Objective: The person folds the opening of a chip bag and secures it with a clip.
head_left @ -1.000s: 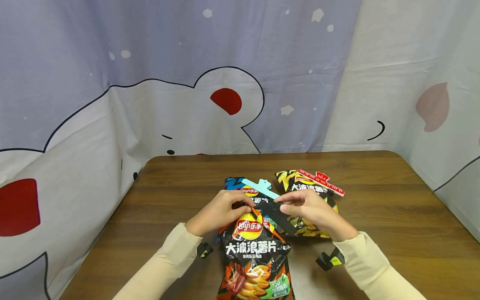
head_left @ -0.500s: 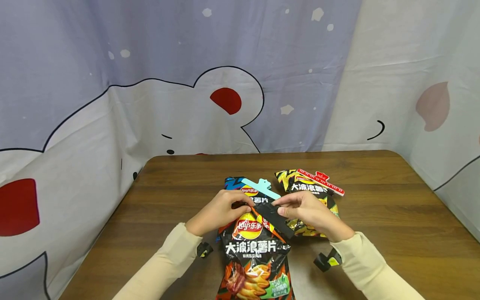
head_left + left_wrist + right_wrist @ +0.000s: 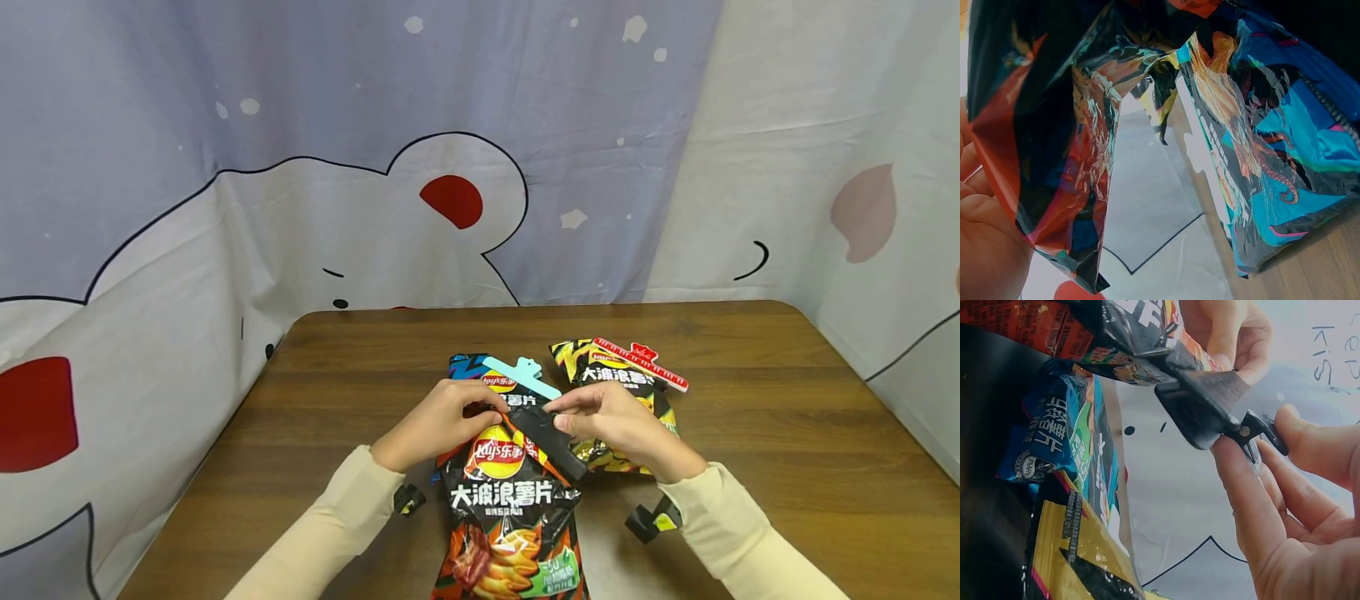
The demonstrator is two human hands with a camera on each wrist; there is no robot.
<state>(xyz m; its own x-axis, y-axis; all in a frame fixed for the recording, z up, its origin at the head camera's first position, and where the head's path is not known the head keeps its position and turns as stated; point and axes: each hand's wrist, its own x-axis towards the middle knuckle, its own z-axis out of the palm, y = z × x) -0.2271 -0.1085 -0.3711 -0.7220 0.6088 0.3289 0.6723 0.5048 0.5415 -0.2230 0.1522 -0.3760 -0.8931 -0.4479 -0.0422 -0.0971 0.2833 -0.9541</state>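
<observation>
A black and orange chip bag (image 3: 504, 500) has its top folded over. My left hand (image 3: 447, 423) pinches the left end of that fold between thumb and fingers. With its thumb and fingers, my right hand (image 3: 622, 425) grips a black bag clip (image 3: 553, 443) by its handles. The clip's long bar lies along the right part of the folded edge. In the right wrist view, the clip (image 3: 1196, 417) overlaps the bag's top, my thumb on one handle and fingers on the other side. The left wrist view shows the bag's crinkled foil (image 3: 1079, 169) beside my palm.
Behind lies a blue chip bag (image 3: 467, 365) with a light teal clip (image 3: 521, 375) across its top. To its right, a yellow and black chip bag (image 3: 573, 357) bears a red clip (image 3: 642, 363). All are on the wooden table (image 3: 750, 400); a patterned curtain (image 3: 337, 225) hangs behind.
My right hand has shifted slightly left, bringing the black clip from beside the fold onto the bag's folded edge. My left hand stays in place.
</observation>
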